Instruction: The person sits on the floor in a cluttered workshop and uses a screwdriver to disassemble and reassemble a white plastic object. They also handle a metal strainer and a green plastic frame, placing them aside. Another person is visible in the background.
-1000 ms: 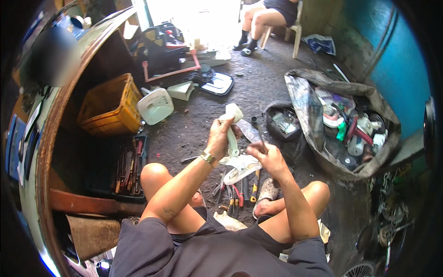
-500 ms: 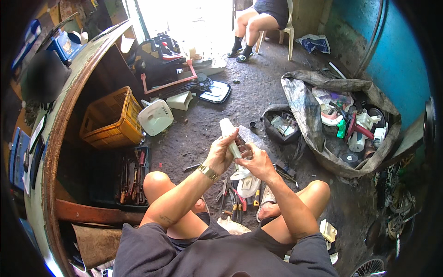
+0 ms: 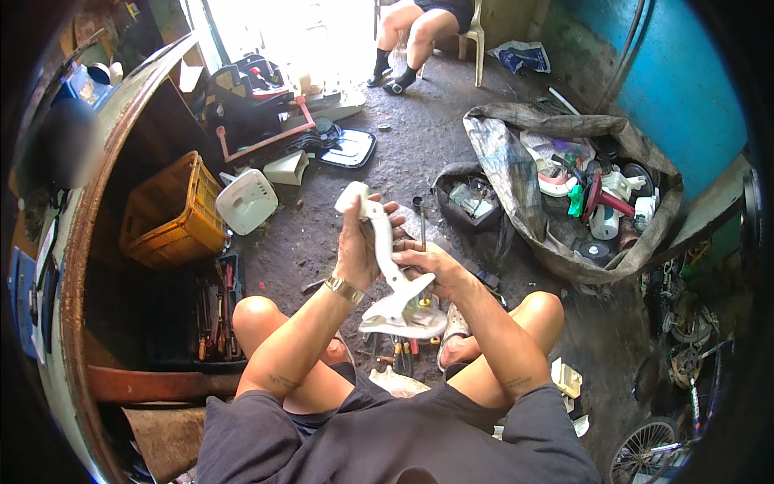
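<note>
A white plastic piece [image 3: 383,242] with a curved neck, a head at the top and a broad lower end [image 3: 407,319] hangs over the space between my knees. My left hand [image 3: 359,246] cradles its upper neck, fingers curled behind it. My right hand [image 3: 431,266] grips around a slim dark upright rod or tool [image 3: 422,222], against the right side of the white piece. Pliers and other hand tools [image 3: 403,351] lie on the floor below, partly hidden by the piece.
A yellow crate [image 3: 173,218] and tool tray [image 3: 218,315] are left. A large sack of plastic parts [image 3: 492,141] and small black bag [image 3: 447,202] stand right. A seated person's legs [image 3: 419,40] are at the doorway. Bicycle wheel [image 3: 637,456] sits lower right.
Both hands have shifted and turned the white piece, exposing its curved neck and lower end. The flat blade seen earlier behind it is now mostly covered. The view has shifted slightly.
</note>
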A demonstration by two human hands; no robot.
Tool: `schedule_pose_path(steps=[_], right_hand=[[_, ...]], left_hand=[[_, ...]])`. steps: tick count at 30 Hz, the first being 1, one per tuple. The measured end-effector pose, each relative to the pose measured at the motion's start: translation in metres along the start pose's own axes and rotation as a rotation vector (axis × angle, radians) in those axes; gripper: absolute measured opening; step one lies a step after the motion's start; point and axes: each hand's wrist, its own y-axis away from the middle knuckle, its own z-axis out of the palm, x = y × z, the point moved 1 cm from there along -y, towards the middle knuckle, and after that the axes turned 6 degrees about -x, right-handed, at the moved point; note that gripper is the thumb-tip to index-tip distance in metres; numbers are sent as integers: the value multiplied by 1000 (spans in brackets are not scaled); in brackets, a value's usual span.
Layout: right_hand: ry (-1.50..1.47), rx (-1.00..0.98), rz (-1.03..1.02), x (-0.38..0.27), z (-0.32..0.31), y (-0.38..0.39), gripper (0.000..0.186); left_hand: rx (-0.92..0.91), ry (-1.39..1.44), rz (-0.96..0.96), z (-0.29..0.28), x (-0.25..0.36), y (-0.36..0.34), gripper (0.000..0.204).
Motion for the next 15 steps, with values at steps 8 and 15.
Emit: schedule_pose_path(steps=[8,15], right_hand=[[1494,569,-84,-48,44,41,61],[1867,412,205,-82,41,59,54]], left_hand=[[347,-172,-1,-60,-15,-16,61],[335,-193,-141,-36,-24,-10,48]])
